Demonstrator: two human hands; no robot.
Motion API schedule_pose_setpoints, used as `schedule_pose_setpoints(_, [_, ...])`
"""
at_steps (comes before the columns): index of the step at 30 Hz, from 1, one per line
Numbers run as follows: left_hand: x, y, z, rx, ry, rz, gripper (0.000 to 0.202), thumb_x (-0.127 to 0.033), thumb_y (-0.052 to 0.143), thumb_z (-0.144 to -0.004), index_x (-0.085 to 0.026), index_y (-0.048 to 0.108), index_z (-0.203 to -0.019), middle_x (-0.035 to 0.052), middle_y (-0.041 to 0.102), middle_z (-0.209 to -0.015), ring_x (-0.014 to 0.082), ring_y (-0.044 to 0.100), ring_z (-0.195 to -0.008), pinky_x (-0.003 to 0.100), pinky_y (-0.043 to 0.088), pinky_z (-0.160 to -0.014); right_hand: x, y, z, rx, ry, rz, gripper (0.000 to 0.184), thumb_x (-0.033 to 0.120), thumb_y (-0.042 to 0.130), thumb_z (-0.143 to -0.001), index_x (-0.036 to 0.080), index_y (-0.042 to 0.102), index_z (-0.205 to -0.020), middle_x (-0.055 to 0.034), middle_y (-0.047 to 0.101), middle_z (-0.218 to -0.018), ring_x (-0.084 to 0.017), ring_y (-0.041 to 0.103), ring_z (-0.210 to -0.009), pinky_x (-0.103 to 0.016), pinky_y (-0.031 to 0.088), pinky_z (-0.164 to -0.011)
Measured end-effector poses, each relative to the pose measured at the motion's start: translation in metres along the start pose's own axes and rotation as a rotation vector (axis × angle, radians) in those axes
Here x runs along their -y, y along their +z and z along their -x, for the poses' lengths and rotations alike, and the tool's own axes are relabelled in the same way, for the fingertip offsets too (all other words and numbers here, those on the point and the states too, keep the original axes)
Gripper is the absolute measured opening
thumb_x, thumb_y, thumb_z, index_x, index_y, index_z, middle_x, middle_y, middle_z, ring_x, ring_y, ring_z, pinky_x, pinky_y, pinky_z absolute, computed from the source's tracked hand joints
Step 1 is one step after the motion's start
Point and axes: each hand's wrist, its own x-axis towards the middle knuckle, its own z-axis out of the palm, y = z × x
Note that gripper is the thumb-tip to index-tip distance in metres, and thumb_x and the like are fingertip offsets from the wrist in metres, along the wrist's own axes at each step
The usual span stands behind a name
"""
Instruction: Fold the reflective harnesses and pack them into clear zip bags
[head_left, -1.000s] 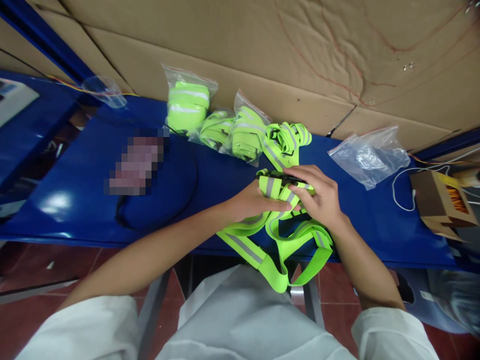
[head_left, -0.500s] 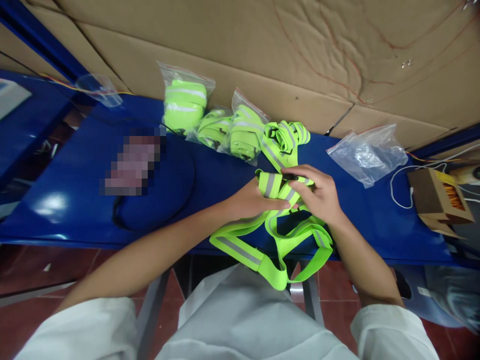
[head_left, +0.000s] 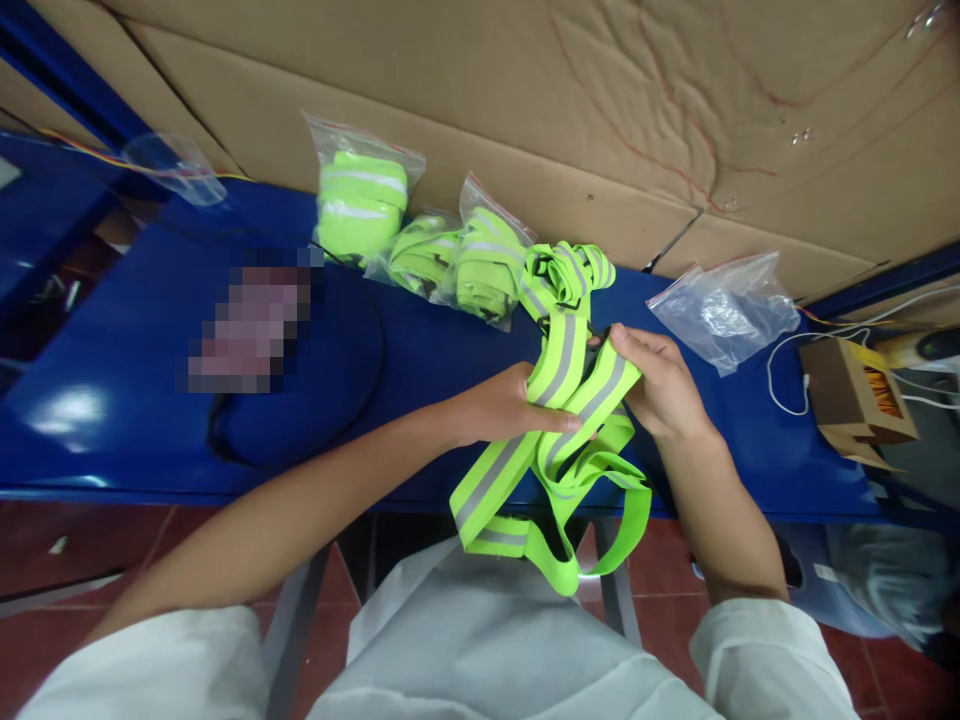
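A neon-yellow reflective strap (head_left: 592,395) with a grey stripe runs between my two hands. My left hand (head_left: 504,403) is closed round its bands, thumb on top. My right hand (head_left: 658,378) pinches an upper part of a band, near a dark piece that looks like a buckle. Loose loops of the strap hang over the table's front edge towards my lap. Just beyond my hands lies a bundled reflective strap (head_left: 566,275); whether it joins the one I hold is hidden.
Several clear zip bags with folded neon straps (head_left: 364,205) stand along the cardboard wall (head_left: 480,110). An empty-looking plastic bag (head_left: 727,310) and an open cardboard box (head_left: 859,395) are at right. A clear cup (head_left: 180,170), a black cable (head_left: 379,370) and a blurred-out item (head_left: 251,330) are at left.
My right hand has moved slightly right and pulled a band out straighter. The folded bands over my left hand now lie longer and flatter. The view has shifted a little.
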Motion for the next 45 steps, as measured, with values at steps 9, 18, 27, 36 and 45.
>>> schedule_pose_setpoints(9, [0.005,-0.003,0.002,-0.041,0.075,-0.084,0.027,-0.032,0.084,-0.083,-0.013,0.074,-0.100,0.0071,0.081,-0.094,0.0215,0.076,-0.086,0.032,0.060,-0.083,-0.013,-0.004,-0.009,-0.084,-0.454,0.378,0.032,0.050,0.075,-0.095,0.023,0.076,-0.112,-0.0036,0.078,-0.102,-0.019,0.074,-0.091,-0.032,0.060,-0.081])
schedule_pose_setpoints(18, [-0.001,-0.007,-0.003,-0.026,0.241,-0.345,0.027,-0.034,0.077,-0.089,-0.015,0.073,-0.108,0.0080,0.078,-0.110,0.0239,0.071,-0.103,0.035,0.056,-0.095,-0.003,-0.003,0.011,0.310,-0.716,1.020,0.080,0.069,0.066,-0.096,0.024,0.050,-0.160,-0.0113,0.072,-0.141,-0.030,0.073,-0.124,-0.043,0.060,-0.102])
schedule_pose_setpoints(27, [0.000,-0.003,-0.003,0.014,-0.007,0.033,0.029,-0.020,0.088,-0.076,-0.015,0.076,-0.101,0.0044,0.080,-0.099,0.0206,0.076,-0.096,0.031,0.059,-0.090,-0.002,0.003,0.012,0.288,-0.706,0.953,0.044,0.052,0.065,-0.103,0.025,0.069,-0.137,-0.0058,0.078,-0.129,-0.026,0.076,-0.115,-0.037,0.060,-0.096])
schedule_pose_setpoints(36, [0.000,-0.005,-0.003,-0.040,-0.040,-0.031,0.025,-0.023,0.087,-0.077,-0.013,0.076,-0.097,0.0069,0.081,-0.095,0.0247,0.078,-0.096,0.038,0.061,-0.094,-0.004,0.006,0.012,0.253,-0.765,0.877,0.042,0.045,0.079,-0.095,0.021,0.072,-0.129,-0.0071,0.078,-0.120,-0.023,0.075,-0.109,-0.035,0.056,-0.094])
schedule_pose_setpoints(45, [-0.018,-0.006,0.006,0.178,-0.174,0.098,0.044,-0.031,0.092,-0.077,-0.015,0.077,-0.116,0.0098,0.083,-0.111,0.0259,0.079,-0.106,0.037,0.062,-0.098,0.001,0.015,0.023,0.055,-0.551,0.574,0.029,0.042,0.075,-0.097,0.017,0.073,-0.082,0.0037,0.065,-0.068,-0.008,0.055,-0.059,-0.022,0.045,-0.057])
